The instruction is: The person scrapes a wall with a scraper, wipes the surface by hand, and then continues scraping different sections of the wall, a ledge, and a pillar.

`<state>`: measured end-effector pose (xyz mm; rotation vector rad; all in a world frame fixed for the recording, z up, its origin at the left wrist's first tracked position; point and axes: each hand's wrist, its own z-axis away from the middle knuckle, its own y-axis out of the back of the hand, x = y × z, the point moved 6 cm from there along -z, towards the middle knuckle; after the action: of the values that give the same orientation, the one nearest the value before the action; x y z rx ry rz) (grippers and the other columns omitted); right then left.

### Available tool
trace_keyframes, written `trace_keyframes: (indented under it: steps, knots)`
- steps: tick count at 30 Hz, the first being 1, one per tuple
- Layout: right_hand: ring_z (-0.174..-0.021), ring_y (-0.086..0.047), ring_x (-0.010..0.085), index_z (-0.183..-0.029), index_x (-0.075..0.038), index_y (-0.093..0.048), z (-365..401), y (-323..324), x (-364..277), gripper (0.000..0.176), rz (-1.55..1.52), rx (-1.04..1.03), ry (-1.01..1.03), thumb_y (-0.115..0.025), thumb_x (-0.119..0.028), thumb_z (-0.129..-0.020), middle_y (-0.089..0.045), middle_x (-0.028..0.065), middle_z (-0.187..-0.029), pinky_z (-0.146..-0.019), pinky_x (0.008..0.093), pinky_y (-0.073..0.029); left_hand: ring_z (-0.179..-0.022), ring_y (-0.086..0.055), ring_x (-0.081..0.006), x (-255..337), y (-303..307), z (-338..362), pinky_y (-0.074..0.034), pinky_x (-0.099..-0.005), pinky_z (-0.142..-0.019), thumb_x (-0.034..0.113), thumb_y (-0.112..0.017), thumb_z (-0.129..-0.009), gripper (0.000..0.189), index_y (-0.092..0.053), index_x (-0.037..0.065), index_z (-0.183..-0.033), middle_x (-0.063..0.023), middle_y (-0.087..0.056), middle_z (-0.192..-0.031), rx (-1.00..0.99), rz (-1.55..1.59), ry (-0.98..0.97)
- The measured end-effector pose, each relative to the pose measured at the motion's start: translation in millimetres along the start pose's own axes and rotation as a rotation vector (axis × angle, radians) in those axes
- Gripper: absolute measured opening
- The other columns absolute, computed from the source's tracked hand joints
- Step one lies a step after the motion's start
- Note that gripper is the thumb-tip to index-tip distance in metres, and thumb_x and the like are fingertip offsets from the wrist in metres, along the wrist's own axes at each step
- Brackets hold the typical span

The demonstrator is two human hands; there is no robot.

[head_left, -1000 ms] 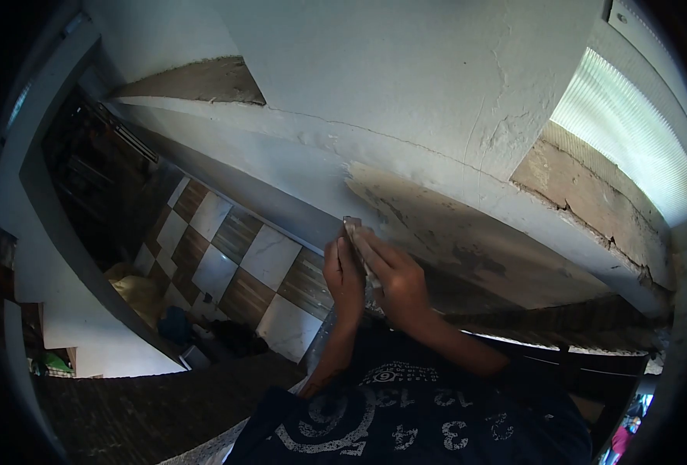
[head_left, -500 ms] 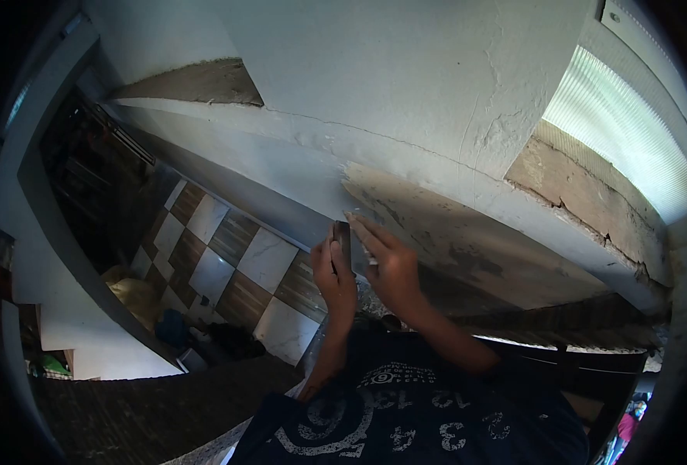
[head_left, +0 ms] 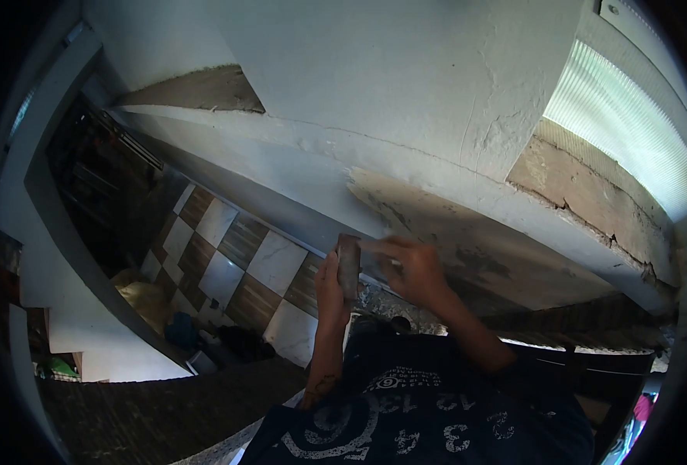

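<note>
My left hand [head_left: 330, 287] is wrapped round a flat brownish-grey block [head_left: 349, 267], held upright in front of my chest with its broad face toward me. To the right of the block is my right hand [head_left: 412, 267], its index finger reaching toward the block's upper edge. Motion blurs those fingertips, so contact with the block and anything between the fingers cannot be made out. Beyond both hands stands a white wall [head_left: 297, 167] with a bare, peeling patch [head_left: 436, 221].
Checkered floor tiles [head_left: 254, 267] lie below to the left. A cracked ledge [head_left: 583, 205] runs along the wall near a translucent panel [head_left: 622, 116]. A yellowish bag [head_left: 144, 301] rests at the lower left. Part of a person in pink [head_left: 642, 406] shows at the lower right.
The block has turned from edge-on to show its broad face. My right hand has shifted right and slightly down, and its fingers are now blurred. The view has shifted slightly.
</note>
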<state>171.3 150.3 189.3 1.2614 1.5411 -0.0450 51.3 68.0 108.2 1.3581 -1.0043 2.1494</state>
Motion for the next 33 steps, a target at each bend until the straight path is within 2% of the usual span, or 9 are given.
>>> trace_keyframes:
  steps: [4,6,9,11,13,17,23,28,33]
  knots:
    - [-0.076,-0.060,0.0310,-0.105,-0.015,-0.063,12,-8,20,0.037,0.052,0.014,-0.057,-0.059,-0.002,-0.071,-0.062,0.0109,-0.091,-0.067,0.0372,-0.049,-0.079,-0.055,-0.0144,-3,-2,-2,-0.046,-0.0271,-0.061,0.033,-0.040,-0.092,0.041,-0.046,0.001,-0.118,-0.0091,-0.055,-0.094,-0.015,-0.035,0.020]
    - [-0.076,-0.060,0.0318,-0.104,-0.014,-0.063,21,-6,41,0.033,0.058,0.115,-0.220,-0.059,-0.005,-0.073,-0.062,0.0120,-0.091,-0.068,0.0382,-0.048,-0.082,-0.054,-0.0145,-2,-4,-6,-0.047,-0.0275,-0.064,0.032,-0.042,-0.092,0.043,-0.044,0.001,-0.122,-0.0100,-0.054,-0.099,-0.026,-0.049,0.029]
    - [-0.076,-0.060,0.0329,-0.103,-0.013,-0.064,35,-3,53,0.028,0.056,0.110,-0.284,-0.058,-0.007,-0.076,-0.063,0.0128,-0.090,-0.069,0.0394,-0.048,-0.094,-0.052,-0.0161,11,-15,-13,-0.046,-0.0265,-0.074,0.023,-0.047,-0.091,0.046,-0.038,-0.001,-0.129,-0.0118,-0.049,-0.111,-0.032,0.000,-0.098]
    - [-0.077,-0.060,0.0331,-0.102,-0.014,-0.065,47,-7,61,0.027,0.058,0.131,-0.267,-0.058,-0.008,-0.077,-0.063,0.0133,-0.088,-0.069,0.0401,-0.048,-0.111,-0.045,-0.0238,65,-44,-4,-0.043,-0.0322,-0.087,0.016,-0.052,-0.089,0.052,-0.031,-0.002,-0.133,-0.0157,-0.041,-0.123,-0.026,-0.315,-0.767]
    - [-0.077,-0.060,0.0332,-0.101,-0.014,-0.065,54,-12,59,0.025,0.038,0.138,-0.224,-0.057,-0.009,-0.078,-0.063,0.0137,-0.087,-0.069,0.0408,-0.048,-0.113,-0.042,-0.0274,84,-68,-10,-0.036,-0.0349,-0.095,0.012,-0.051,-0.089,0.050,-0.032,-0.003,-0.133,-0.0180,-0.040,-0.123,0.007,-0.422,-1.023]
    - [-0.077,-0.060,0.0352,-0.091,-0.010,-0.067,81,-43,75,0.018,0.325,-0.134,-0.466,-0.058,-0.013,-0.076,-0.063,0.0170,-0.083,-0.069,0.0431,-0.047,-0.128,-0.026,-0.0398,38,-94,-70,-0.025,-0.0440,-0.103,0.015,-0.049,-0.089,0.052,-0.030,-0.007,-0.132,-0.0278,-0.016,-0.140,0.157,-0.578,-1.026]
    - [-0.073,-0.059,0.0390,-0.087,-0.004,-0.065,101,-53,93,0.016,0.228,-0.088,-0.383,-0.062,-0.012,-0.073,-0.062,0.0193,-0.078,-0.066,0.0459,-0.045,-0.131,-0.004,-0.0469,-8,-119,-45,-0.012,-0.0490,-0.106,0.024,-0.051,-0.088,0.070,-0.011,-0.009,-0.135,-0.0332,0.002,-0.141,-0.001,-0.709,-1.009]
    - [-0.072,-0.058,0.0405,-0.086,0.000,-0.063,93,-47,91,0.019,0.188,-0.037,-0.392,-0.063,-0.014,-0.073,-0.062,0.0211,-0.077,-0.065,0.0467,-0.044,-0.132,-0.005,-0.0448,11,-128,-37,-0.011,-0.0489,-0.106,0.029,-0.052,-0.086,0.074,-0.012,-0.008,-0.136,-0.0312,-0.001,-0.141,0.071,-0.717,-1.091]
    - [-0.074,-0.059,0.0408,-0.088,0.002,-0.062,101,-60,113,0.021,0.113,-0.129,-0.413,-0.063,-0.013,-0.073,-0.061,0.0227,-0.077,-0.065,0.0454,-0.044,-0.133,-0.005,-0.0420,6,-121,-50,-0.010,-0.0490,-0.107,0.033,-0.052,-0.086,0.074,-0.013,-0.006,-0.137,-0.0284,-0.004,-0.143,0.084,-0.789,-1.165]
